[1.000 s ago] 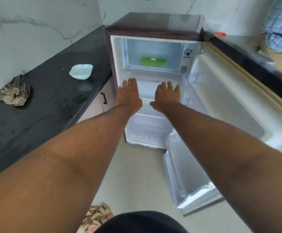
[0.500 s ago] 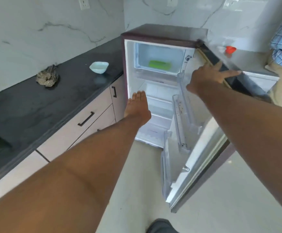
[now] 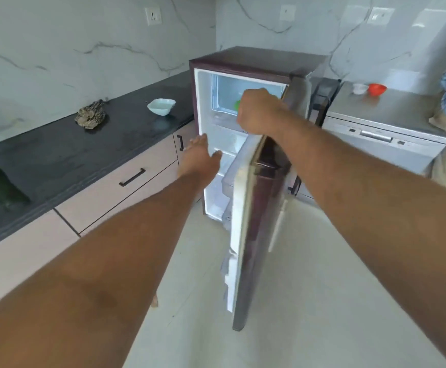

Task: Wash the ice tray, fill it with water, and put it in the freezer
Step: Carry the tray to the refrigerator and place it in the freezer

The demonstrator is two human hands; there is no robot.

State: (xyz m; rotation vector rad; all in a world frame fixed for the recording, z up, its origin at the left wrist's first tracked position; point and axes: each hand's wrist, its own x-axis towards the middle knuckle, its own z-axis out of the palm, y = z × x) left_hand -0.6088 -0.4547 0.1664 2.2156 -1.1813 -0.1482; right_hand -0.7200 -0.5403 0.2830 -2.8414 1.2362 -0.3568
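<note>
Green tray [image 3: 237,104] sits in the freezer box at top of the fridge [image 3: 256,58], mostly hidden behind the right hand [image 3: 256,112], so the job looks all but done. Door [image 3: 253,208] was wide open 0.5 s ago, now swung approx halfway shut: right hand curled over its top edge, left hand [image 3: 198,158] spread, holding nothing. Glossy maroon door skin w/ white moulded plastic liner; matte black counter [image 3: 57,160], marble-look wall.

A white bowl [image 3: 161,106] is sitting on the black counter [image 3: 57,155], a crumpled cloth [image 3: 91,118] lying at its nine o'clock; a red bowl [image 3: 377,89] is resting on the grey appliance [image 3: 386,120].
</note>
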